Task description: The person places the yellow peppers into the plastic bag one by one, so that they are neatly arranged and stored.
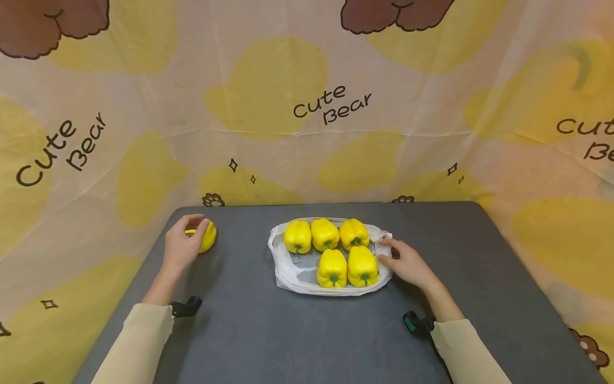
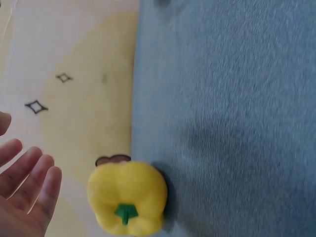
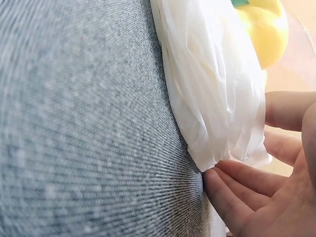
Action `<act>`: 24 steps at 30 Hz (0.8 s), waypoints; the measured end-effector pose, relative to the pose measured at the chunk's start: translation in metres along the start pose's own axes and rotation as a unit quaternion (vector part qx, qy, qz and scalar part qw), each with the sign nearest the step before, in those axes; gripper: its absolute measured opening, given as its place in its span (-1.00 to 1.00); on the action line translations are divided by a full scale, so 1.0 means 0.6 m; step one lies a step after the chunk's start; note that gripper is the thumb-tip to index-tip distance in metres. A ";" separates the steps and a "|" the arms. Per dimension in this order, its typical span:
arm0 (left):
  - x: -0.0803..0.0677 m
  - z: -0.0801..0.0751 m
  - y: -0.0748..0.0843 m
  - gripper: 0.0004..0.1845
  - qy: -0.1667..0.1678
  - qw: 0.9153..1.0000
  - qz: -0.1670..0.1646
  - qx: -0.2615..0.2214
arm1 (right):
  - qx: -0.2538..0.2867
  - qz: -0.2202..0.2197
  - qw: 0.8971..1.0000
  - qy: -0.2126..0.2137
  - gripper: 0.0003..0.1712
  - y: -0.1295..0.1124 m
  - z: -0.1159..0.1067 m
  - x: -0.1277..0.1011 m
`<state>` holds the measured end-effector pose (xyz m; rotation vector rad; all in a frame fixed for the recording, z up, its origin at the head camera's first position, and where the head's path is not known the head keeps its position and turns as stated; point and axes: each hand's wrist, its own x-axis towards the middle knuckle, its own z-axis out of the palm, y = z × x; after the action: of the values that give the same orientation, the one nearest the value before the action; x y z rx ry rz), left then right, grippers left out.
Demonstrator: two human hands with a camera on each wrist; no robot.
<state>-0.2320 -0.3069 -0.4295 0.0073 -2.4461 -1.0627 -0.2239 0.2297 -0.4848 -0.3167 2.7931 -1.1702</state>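
At the table's left side, my left hand [image 1: 182,244] is beside a lone yellow bell pepper [image 1: 209,238], partly hiding it. The left wrist view shows the fingers [image 2: 47,190] loosely extended, with a gap to that pepper. A white plastic bag [image 1: 283,274] with its rim rolled down sits near the middle, holding several yellow bell peppers [image 1: 332,268] with green stems. My right hand [image 1: 408,264] holds the bag's right edge. In the right wrist view its fingers are against the crumpled plastic, and the thumb tip is partly hidden behind it.
The dark grey tabletop [image 1: 288,336] lies under everything. Behind it and at both sides hangs a patterned yellow and cream cloth [image 1: 268,96]. Inside the bag, bare space shows at the front left. A dark band is on each wrist.
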 end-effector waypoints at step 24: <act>0.025 -0.037 -0.058 -0.33 -0.046 0.993 -0.102 0.026 | -0.005 -0.007 1.000 0.006 -0.38 0.002 0.001 0.000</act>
<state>-0.2420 -0.3494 -0.4344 0.2342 -2.5986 -1.1073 -0.2241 0.2301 -0.4865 -0.3329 2.8122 -1.1648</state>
